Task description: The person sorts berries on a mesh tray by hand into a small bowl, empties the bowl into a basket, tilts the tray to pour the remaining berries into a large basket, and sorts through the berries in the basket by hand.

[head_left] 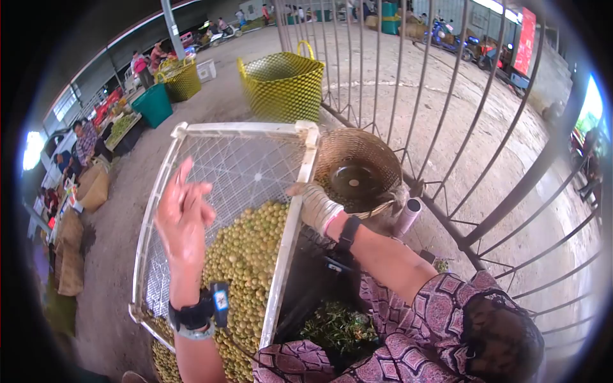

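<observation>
A white-framed mesh tray (290, 262) slopes in front of me, with small round yellow-green fruits (246, 246) heaped over its lower part. My left hand (182, 214) is bare and raised above the mesh on the left side. Its fingers are apart, some partly bent, with nothing visible in them. On the tray's right edge, my right hand (318, 207) wears a pale glove and grips the frame; its undersides are hidden. Dark bands with small devices sit on both wrists. Just right of that hand stands a round wicker basket (377, 150) with a dark round bowl (357, 182) inside.
Metal railings (424, 96) run along the right. A yellow woven basket (281, 86) stands beyond the tray. Green leafy scraps (338, 329) lie below, near a patterned garment (408, 345). A teal bin (152, 105), sacks (69, 252) and several people occupy the left background.
</observation>
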`<state>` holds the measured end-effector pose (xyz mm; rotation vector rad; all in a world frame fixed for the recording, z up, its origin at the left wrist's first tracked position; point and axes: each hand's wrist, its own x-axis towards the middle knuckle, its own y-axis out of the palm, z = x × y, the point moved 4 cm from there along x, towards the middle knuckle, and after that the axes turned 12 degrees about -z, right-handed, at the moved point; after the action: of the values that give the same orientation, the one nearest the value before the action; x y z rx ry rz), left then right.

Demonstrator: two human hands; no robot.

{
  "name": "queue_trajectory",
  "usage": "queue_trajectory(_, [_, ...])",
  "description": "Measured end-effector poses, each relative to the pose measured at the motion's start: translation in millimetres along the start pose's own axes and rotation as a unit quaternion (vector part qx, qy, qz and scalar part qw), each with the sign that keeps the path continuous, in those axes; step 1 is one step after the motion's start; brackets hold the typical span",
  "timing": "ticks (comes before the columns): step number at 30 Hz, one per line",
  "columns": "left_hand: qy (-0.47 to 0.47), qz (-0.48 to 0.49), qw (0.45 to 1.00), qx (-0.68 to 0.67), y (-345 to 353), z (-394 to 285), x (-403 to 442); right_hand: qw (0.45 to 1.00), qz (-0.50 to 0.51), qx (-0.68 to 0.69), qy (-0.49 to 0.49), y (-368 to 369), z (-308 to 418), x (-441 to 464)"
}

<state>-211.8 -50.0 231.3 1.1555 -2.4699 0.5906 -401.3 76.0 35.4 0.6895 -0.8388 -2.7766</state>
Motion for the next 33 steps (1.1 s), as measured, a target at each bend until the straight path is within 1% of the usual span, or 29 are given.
queue_trajectory(2, [-0.03,0.001,1.0,-0.005,-13.5,38.5,-7.3,1.0,-0.016,-0.002,0.003,2.2,-0.9,-2.3])
queue_trajectory(3, [0.152,0.007,0.974,0.167,-25.5,60.4,-12.8,1.0,-0.016,-0.009,0.016,1.9,-0.5,-4.5])
queue_trajectory(5, [0.329,0.029,0.875,0.353,-38.6,103.1,-24.3,0.999,0.025,-0.021,-0.004,-4.9,-8.4,13.0])
queue_trajectory(6, [0.321,0.04,0.863,0.388,-50.0,119.7,-34.2,0.971,0.074,-0.104,-0.2,-9.8,3.0,9.4])
queue_trajectory(7, [0.304,0.046,0.846,0.435,-67.7,134.2,-50.4,0.968,0.101,-0.095,-0.207,-12.3,-0.4,10.6])
queue_trajectory(8, [0.175,0.071,0.862,0.47,-80.9,149.0,-54.1,0.965,0.129,-0.085,-0.213,-12.8,-0.3,5.3])
queue_trajectory(9, [0.032,0.086,0.862,0.498,-95.2,161.1,-53.8,0.993,0.113,-0.003,-0.026,-13.5,-3.4,3.9])
queue_trajectory(10, [0.088,0.003,0.898,0.431,-101.9,153.1,-59.2,0.987,0.153,0.032,0.042,-13.6,-6.6,7.2])
queue_trajectory(11, [0.084,-0.015,0.894,0.44,-117.0,166.7,-59.3,0.974,0.186,0.06,0.111,-15.9,-11.0,13.2])
queue_trajectory(12, [0.122,-0.034,0.906,0.404,-125.8,178.5,-57.2,0.993,0.118,-0.013,-0.022,-8.5,2.3,-8.1])
queue_trajectory(13, [0.073,-0.03,0.889,0.451,-131.4,201.5,-55.3,0.992,0.107,-0.041,-0.046,-11.9,4.4,-3.3])
queue_trajectory(14, [0.063,-0.024,0.901,0.428,-125.9,212.1,-51.7,0.987,0.122,-0.075,-0.074,-17.3,2.2,8.9])
queue_trajectory(15, [0.059,-0.016,0.914,0.401,-111.9,215.9,-47.6,0.951,0.165,-0.188,-0.181,-21.8,-3.5,30.9])
queue_trajectory(16, [0.077,-0.015,0.917,0.392,-90.2,213.9,-45.3,0.845,0.186,-0.343,-0.365,-28.2,-4.5,47.2])
queue_trajectory(17, [0.096,-0.012,0.92,0.381,-62.8,209.9,-44.6,0.691,0.139,-0.484,-0.519,-23.1,11.3,20.9])
queue_trajectory(19, [0.012,0.081,0.947,0.309,-7.5,165.9,-44.9,0.663,0.155,-0.479,-0.555,-3.3,28.1,-28.9])
queue_trajectory(20, [0.148,0.104,0.94,0.291,20.7,177.3,-45.1,0.654,0.166,-0.45,-0.585,-5.1,28.0,-29.4])
queue_trajectory(21, [0.199,0.117,0.937,0.264,45.9,173.5,-48.7,0.811,0.241,-0.343,-0.41,-6.5,18.9,-9.0])
queue_trajectory(22, [0.232,0.083,0.924,0.291,60.8,166.6,-58.4,0.923,0.251,-0.193,-0.22,-9.6,9.2,10.2])
queue_trajectory(23, [0.266,0.052,0.908,0.318,69.2,161.2,-65.7,0.974,0.203,-0.004,0.104,8.6,10.2,-14.8])
queue_trajectory(24, [0.241,0.079,0.921,0.296,70.7,167.1,-64.1,0.971,0.208,-0.038,0.114,8.0,7.2,-10.1])
queue_trajectory(25, [0.218,0.109,0.932,0.27,68.2,173.3,-64.2,0.981,0.168,-0.049,0.085,5.5,8.3,-9.9])
queue_trajectory(26, [0.218,0.117,0.924,0.292,60.6,177.8,-66.0,0.977,0.175,-0.12,-0.009,-4.9,10.5,7.2])
queue_trajectory(28, [0.174,0.157,0.916,0.327,37.1,191.9,-72.0,0.968,0.16,-0.179,-0.07,-8.1,9.4,9.6])
queue_trajectory(29, [0.15,0.178,0.91,0.344,23.2,199.4,-76.0,0.981,0.138,-0.134,0.003,-8.3,9.6,10.0])
queue_trajectory(30, [0.153,0.162,0.915,0.338,8.5,212.1,-80.3,0.988,0.109,-0.086,0.074,-4.7,10.5,4.0])
queue_trajectory(31, [0.147,0.15,0.914,0.348,-7.5,218.4,-84.5,0.987,0.114,-0.092,0.072,-6.0,11.2,9.0])
queue_trajectory(32, [0.143,0.138,0.912,0.358,-22.9,223.9,-89.1,0.972,0.142,-0.188,-0.022,-11.9,14.1,18.0])
queue_trajectory(33, [0.138,0.124,0.912,0.366,-36.7,229.5,-93.7,0.977,0.129,-0.169,-0.006,-12.5,13.3,22.5])
